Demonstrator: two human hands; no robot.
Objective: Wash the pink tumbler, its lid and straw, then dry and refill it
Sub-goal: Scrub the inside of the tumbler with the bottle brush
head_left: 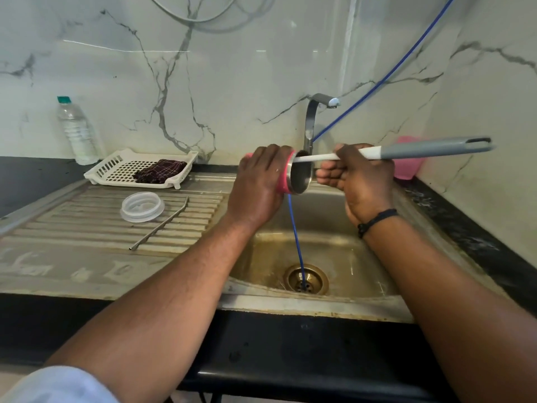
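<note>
- Two hands work above the sink [334, 298]: left hand [258, 181] fingers wrap the pink tumbler [283, 181], held sideways; right hand [357, 175] fingers clench a brush handle [406, 151] pushed into its mouth.
- Step, likely: scrubbing inside; rinsing probably follows.
- Lid [142, 206] and straw [161, 225] lie on the drainboard.
- White tray [186, 170], at the bench's back edge, holds a dark cloth [159, 171].

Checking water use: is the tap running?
Off, it seems: no stream falls from the tap's spout into the sink.
</note>
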